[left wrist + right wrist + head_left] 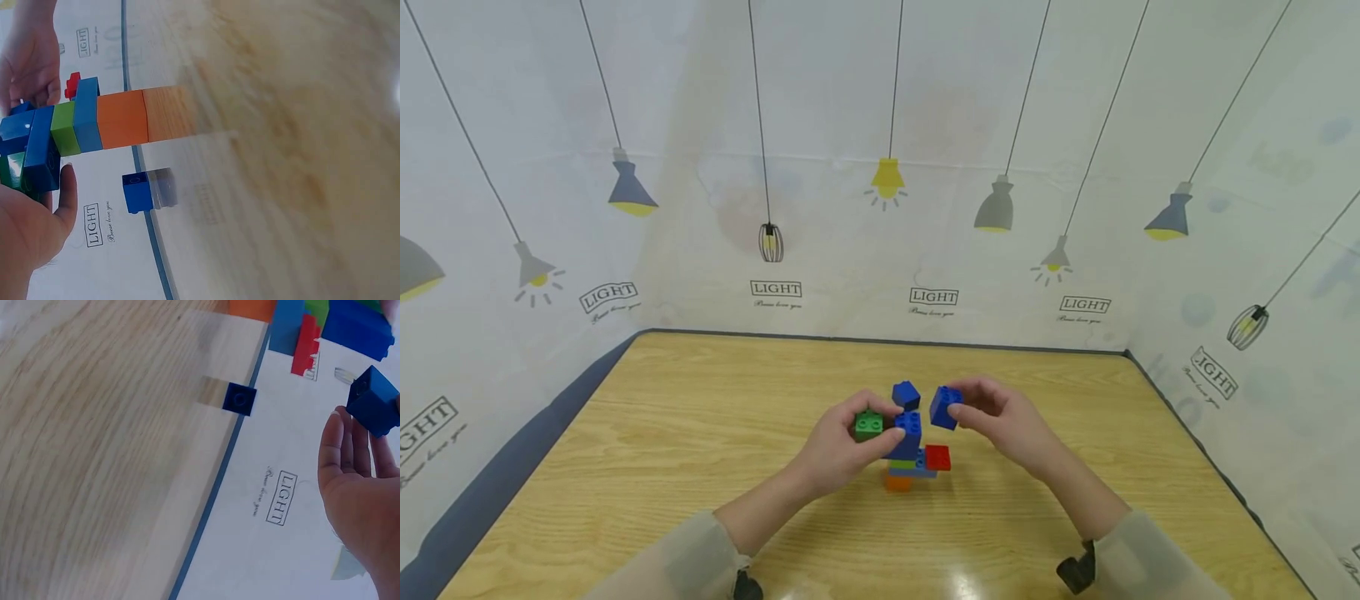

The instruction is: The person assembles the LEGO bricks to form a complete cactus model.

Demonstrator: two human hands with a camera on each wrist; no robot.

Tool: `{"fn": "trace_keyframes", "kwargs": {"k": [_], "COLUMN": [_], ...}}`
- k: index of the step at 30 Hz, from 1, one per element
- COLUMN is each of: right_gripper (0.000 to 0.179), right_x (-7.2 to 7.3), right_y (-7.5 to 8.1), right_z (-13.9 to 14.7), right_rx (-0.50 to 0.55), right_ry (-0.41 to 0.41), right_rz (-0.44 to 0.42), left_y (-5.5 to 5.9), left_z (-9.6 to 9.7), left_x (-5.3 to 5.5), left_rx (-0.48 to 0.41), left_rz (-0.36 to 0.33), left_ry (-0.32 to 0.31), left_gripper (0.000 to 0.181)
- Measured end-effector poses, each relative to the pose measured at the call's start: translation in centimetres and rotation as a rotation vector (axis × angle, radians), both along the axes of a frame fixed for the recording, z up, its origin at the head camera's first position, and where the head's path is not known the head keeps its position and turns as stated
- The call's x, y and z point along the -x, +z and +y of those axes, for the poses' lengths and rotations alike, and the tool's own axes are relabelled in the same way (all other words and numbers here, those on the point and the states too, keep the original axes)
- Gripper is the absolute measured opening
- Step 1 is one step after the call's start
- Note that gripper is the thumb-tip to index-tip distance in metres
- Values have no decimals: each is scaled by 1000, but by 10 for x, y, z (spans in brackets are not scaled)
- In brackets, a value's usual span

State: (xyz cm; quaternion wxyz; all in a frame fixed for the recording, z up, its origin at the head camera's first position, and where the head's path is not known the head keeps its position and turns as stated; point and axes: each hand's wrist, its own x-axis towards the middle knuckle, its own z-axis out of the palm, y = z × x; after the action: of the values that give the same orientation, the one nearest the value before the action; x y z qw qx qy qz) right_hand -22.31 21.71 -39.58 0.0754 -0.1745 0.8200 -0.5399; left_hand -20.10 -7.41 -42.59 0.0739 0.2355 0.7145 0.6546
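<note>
In the head view my left hand (838, 446) grips the top of a toy brick stack, thumb on a studded blue brick (908, 432) and fingers reaching behind a green brick (868, 426). The stack's lower layers are an orange brick (122, 119), a lighter blue piece (87, 115), a lime green brick (65, 129) and a long dark blue brick (42, 150). A flat red piece (937, 457) juts from the right side. Just right of the stack, my right hand (1011, 421) pinches another blue brick (373, 403), tilted and apart from the stack.
One loose blue brick (906, 396) lies on the wooden table (700, 417) behind the stack. A white sheet printed with lamps (835, 108) stands along the table's back and sides, with a dark blue edge at its foot.
</note>
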Motion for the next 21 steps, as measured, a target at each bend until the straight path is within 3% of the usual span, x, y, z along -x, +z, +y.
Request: {"fn": "trace_keyframes", "kwargs": {"k": [9, 21], "right_gripper": [33, 30], "right_x": [-15, -20], "right_y": [15, 24], "right_z": [-15, -36], "right_rx": [57, 56], "right_ry": [26, 141], "right_rz": [112, 306], "left_y": [-3, -4], "left_z": [0, -1], "left_x": [0, 2], "left_rx": [1, 78], "left_rz": [-9, -12], "left_ry": [18, 38], "left_gripper": [29, 37]}}
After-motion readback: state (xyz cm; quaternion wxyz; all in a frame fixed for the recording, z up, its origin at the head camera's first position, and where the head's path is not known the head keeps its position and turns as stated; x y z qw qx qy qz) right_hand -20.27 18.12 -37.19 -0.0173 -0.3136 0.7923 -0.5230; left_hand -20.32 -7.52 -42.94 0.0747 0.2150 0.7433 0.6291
